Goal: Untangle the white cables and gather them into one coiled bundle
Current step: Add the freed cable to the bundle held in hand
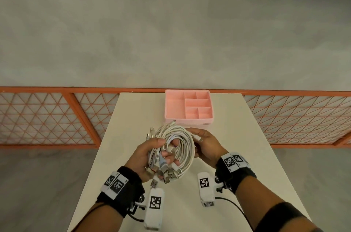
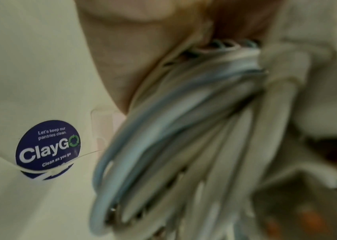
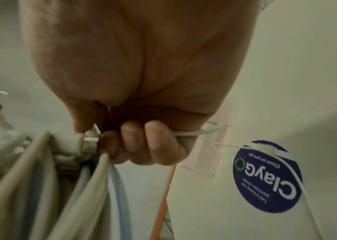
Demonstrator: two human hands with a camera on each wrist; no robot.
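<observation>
A coiled bundle of white cables (image 1: 178, 144) hangs above the middle of the white table (image 1: 237, 155), held between both hands. My left hand (image 1: 152, 154) grips the coil's left side, its fingers curled through the loop, with several USB plugs (image 1: 165, 174) dangling below it. My right hand (image 1: 205, 144) holds the coil's right side, fingers curled round the strands (image 3: 101, 178) and a plug end (image 3: 87, 142). The left wrist view shows the looped cables (image 2: 173, 129) close up and blurred.
A pink tray with several compartments (image 1: 189, 106) stands at the far middle of the table, just beyond the coil. An orange mesh railing (image 1: 57, 117) runs behind the table. A round blue sticker (image 2: 48, 149) lies on the tabletop, also the sticker (image 3: 266, 177) in the right wrist view.
</observation>
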